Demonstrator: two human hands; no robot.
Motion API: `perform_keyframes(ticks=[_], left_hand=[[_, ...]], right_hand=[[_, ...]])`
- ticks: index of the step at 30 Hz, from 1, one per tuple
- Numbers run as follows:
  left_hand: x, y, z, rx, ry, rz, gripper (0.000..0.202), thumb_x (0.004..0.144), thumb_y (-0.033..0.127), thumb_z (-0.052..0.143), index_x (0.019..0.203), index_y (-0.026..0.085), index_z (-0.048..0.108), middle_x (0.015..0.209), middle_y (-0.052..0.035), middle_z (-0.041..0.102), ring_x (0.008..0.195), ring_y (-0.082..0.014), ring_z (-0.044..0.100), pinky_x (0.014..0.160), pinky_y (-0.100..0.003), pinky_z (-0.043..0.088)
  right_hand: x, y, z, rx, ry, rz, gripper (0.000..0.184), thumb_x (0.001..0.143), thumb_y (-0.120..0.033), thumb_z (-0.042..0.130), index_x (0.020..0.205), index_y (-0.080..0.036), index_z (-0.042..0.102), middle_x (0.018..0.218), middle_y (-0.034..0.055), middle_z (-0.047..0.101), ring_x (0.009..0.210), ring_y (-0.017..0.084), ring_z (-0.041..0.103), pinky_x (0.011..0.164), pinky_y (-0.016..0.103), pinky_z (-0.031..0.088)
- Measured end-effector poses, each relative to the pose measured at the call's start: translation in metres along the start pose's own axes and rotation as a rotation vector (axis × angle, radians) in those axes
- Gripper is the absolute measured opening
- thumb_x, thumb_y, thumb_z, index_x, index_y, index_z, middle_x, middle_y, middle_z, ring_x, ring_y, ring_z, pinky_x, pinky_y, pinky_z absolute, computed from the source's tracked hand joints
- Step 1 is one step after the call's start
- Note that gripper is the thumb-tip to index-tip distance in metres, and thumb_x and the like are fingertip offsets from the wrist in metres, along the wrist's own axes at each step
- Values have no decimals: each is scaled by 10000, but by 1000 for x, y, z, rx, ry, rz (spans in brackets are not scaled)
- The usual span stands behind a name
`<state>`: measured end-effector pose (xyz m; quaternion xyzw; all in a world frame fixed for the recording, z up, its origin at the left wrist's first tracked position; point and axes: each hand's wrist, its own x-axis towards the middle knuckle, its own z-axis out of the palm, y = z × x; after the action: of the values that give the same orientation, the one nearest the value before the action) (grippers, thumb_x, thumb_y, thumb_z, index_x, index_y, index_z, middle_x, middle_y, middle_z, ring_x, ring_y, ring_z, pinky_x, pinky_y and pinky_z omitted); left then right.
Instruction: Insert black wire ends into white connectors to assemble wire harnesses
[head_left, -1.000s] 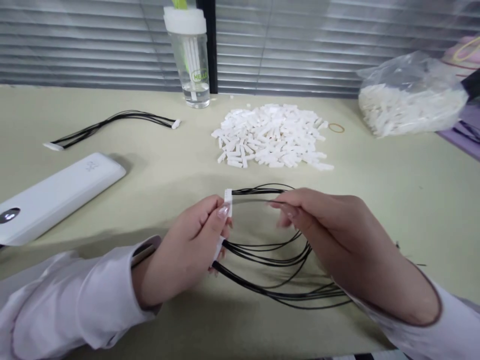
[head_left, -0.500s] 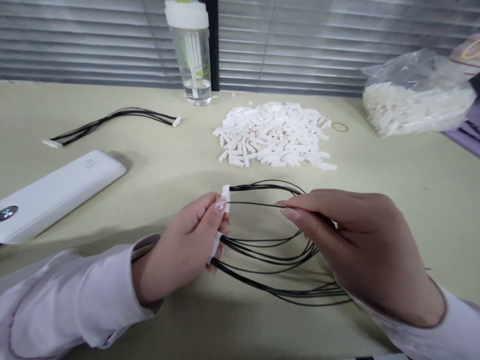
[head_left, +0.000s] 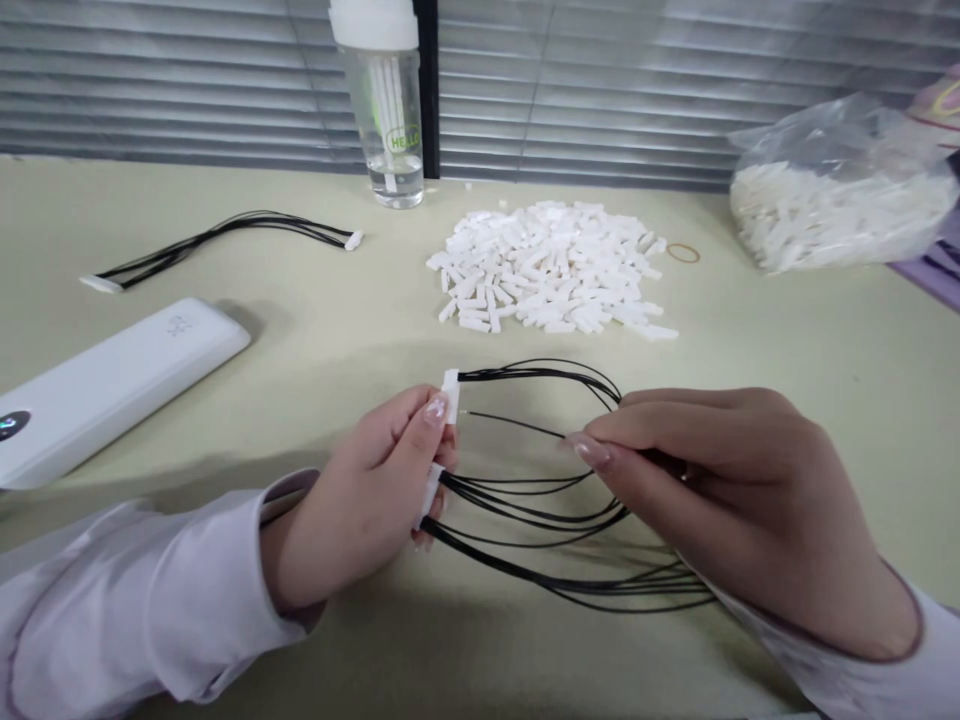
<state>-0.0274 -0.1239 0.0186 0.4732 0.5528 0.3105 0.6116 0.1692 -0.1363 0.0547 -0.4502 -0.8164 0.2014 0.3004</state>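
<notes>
My left hand point(head_left: 375, 490) is closed on two white plastic connectors. The upper connector point(head_left: 451, 396) is pinched by thumb and fingers, and black wires point(head_left: 525, 374) run out of its upper end. Lower in the same hand, the second connector point(head_left: 429, 495) has a fuller set of black wires point(head_left: 525, 572). My right hand point(head_left: 720, 490) pinches a single black wire point(head_left: 517, 421) between thumb and forefinger. That wire's bare metal tip points left, a small gap away from the upper connector. The wire loops pass behind my right hand, which hides their far part.
A pile of loose white connectors point(head_left: 551, 265) lies beyond my hands, with a rubber band point(head_left: 683, 253) beside it. A finished-looking black wire harness point(head_left: 240, 225), a white power bank point(head_left: 127, 385), a water bottle point(head_left: 394, 120) and a clear bag of white pieces point(head_left: 832, 215) stand around.
My right hand has moved slightly right and down. The single wire's tip, at the upper connector before, is now apart from it. My left hand has stayed nearly still.
</notes>
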Motion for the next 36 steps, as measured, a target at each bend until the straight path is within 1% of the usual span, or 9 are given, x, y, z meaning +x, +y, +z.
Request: perform_keyframes(ticks=[7, 13, 17, 23, 27, 30, 33, 36], left_hand=[[0, 3, 2, 7, 10, -4, 282, 843, 391, 329, 660, 187, 397, 597, 60, 411, 351, -38, 409, 254, -121, 319], [-1, 1, 1, 3, 5, -2, 301, 840, 413, 340, 656, 180, 394, 600, 57, 416, 357, -37, 407, 258, -124, 326], [0, 2, 0, 0, 3, 5, 307, 851, 403, 330, 653, 178, 393, 594, 64, 416, 359, -36, 411, 262, -124, 329], [0, 4, 1, -23, 33, -9, 300, 848, 396, 333, 651, 177, 388, 591, 63, 411, 346, -31, 398, 248, -116, 311], [1, 4, 0, -14, 39, -5, 298, 845, 398, 335, 649, 179, 386, 588, 60, 408, 349, -35, 404, 246, -116, 312], [1, 3, 0, -3, 43, -3, 291, 846, 400, 333, 658, 184, 386, 592, 59, 407, 357, -39, 406, 248, -118, 306], [-1, 1, -1, 46, 3, 28, 310, 848, 422, 317, 656, 188, 381, 574, 58, 394, 369, -46, 398, 275, -134, 331], [-3, -2, -1, 179, -73, 113, 331, 858, 438, 291, 658, 189, 383, 545, 56, 384, 387, -52, 381, 331, -152, 366]], right_hand=[[0, 0, 1, 22, 5, -22, 61, 756, -121, 556, 749, -167, 596, 643, -16, 563, 545, 39, 481, 494, 145, 385], [-1, -1, 1, 26, 4, -29, 66, 754, -113, 552, 742, -166, 590, 620, -16, 548, 529, 40, 466, 488, 147, 375], [0, 1, 1, 29, -40, -22, 73, 763, -113, 538, 744, -162, 590, 587, -18, 514, 513, 41, 430, 478, 159, 351], [1, 5, 1, 7, -106, -20, 73, 769, -130, 532, 745, -153, 597, 564, -18, 476, 507, 45, 391, 466, 180, 306], [2, 7, 4, 0, -151, -45, 93, 772, -140, 530, 689, -144, 571, 533, -27, 438, 495, 42, 353, 462, 180, 283], [4, 7, 5, 4, -170, -29, 127, 781, -152, 521, 658, -143, 552, 522, -30, 423, 493, 43, 344, 468, 176, 286], [4, 6, 6, 4, -137, 11, 103, 793, -144, 505, 720, -158, 576, 581, -26, 486, 526, 42, 397, 504, 162, 320], [4, 4, 11, -19, -117, 9, 109, 806, -145, 489, 755, -173, 582, 613, -31, 512, 551, 40, 421, 544, 156, 332]])
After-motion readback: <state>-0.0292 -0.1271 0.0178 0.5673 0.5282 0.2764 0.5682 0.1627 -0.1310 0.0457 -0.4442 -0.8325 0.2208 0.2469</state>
